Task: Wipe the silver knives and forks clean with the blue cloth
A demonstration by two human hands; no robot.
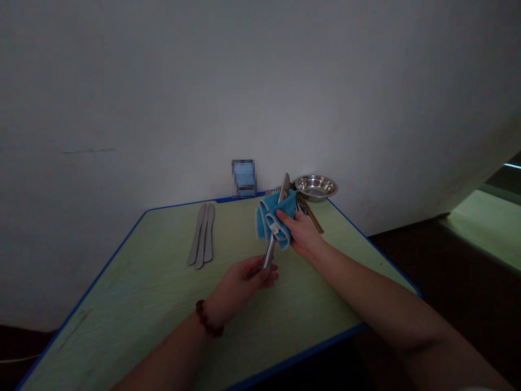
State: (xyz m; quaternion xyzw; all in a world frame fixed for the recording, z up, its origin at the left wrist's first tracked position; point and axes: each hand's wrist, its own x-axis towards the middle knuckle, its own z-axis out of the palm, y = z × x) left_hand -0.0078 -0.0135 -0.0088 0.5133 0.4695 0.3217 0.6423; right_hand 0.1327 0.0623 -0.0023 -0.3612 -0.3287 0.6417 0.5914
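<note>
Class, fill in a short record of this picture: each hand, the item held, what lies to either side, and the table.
Left hand: grips the lower end of a knife
Right hand: holds a blue cloth around the knife
Knife held: tilted, tip showing above the cloth
Left side: three knives lying side by side
Right side: metal bowl at the far corner; brown sticks and other cutlery, partly hidden
Table: pale green top, blue edge
</note>
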